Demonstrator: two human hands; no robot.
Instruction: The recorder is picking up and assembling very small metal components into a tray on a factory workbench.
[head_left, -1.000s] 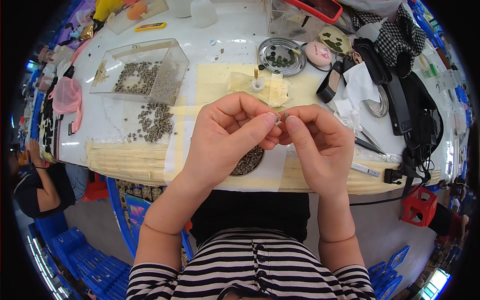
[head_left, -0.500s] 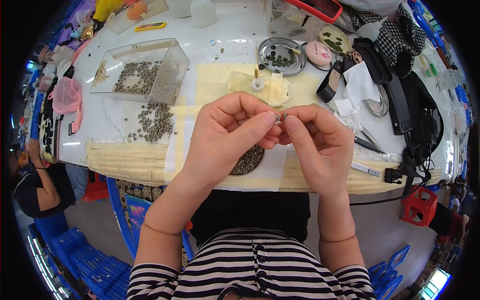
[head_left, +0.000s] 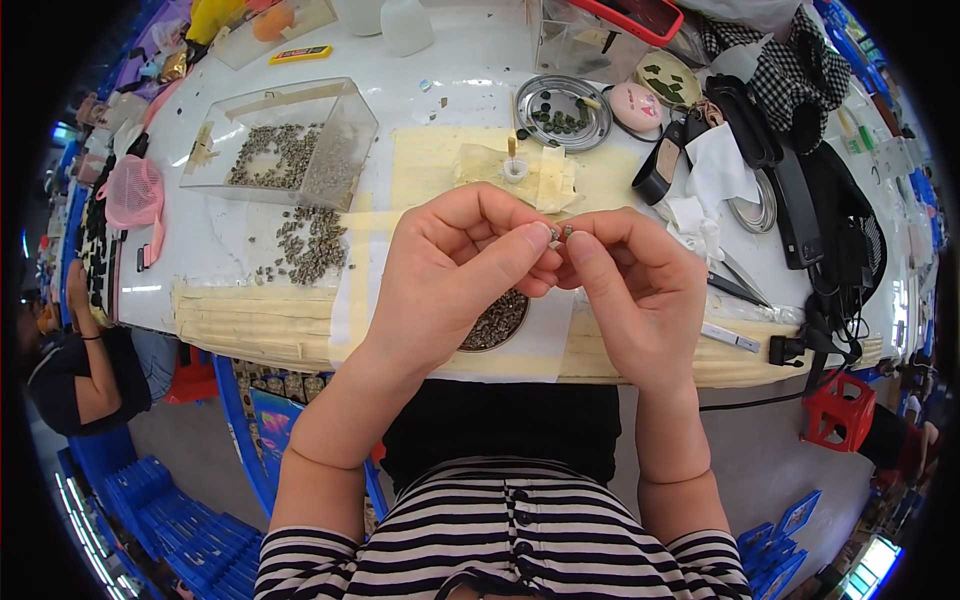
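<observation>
My left hand (head_left: 455, 265) pinches a tiny greyish metallic piece (head_left: 554, 236) between thumb and forefinger. Close beside it, my right hand (head_left: 640, 285) grips another small metallic piece (head_left: 569, 231) the same way, and the two hands touch at the fingers. Both pieces are too small to name. Below my hands a round dish (head_left: 497, 322), partly hidden, is full of similar small pieces. Just beyond my fingertips a small white cup (head_left: 515, 171) with a brownish stick in it stands on a yellowish taped pad (head_left: 556, 178).
A clear open box (head_left: 352, 130) of small metal pieces lies at left, a loose pile (head_left: 310, 245) before it. A metal dish (head_left: 603, 125) holds dark green bits. Tweezers (head_left: 745, 285), a white-handled tool (head_left: 730, 337) and a black strap (head_left: 660, 172) lie right. Another person's arm (head_left: 90, 340) shows far left.
My hands keep nearly the same pose, with only a slight shift of the right fingertips and its piece. At far left the other person's hand has risen.
</observation>
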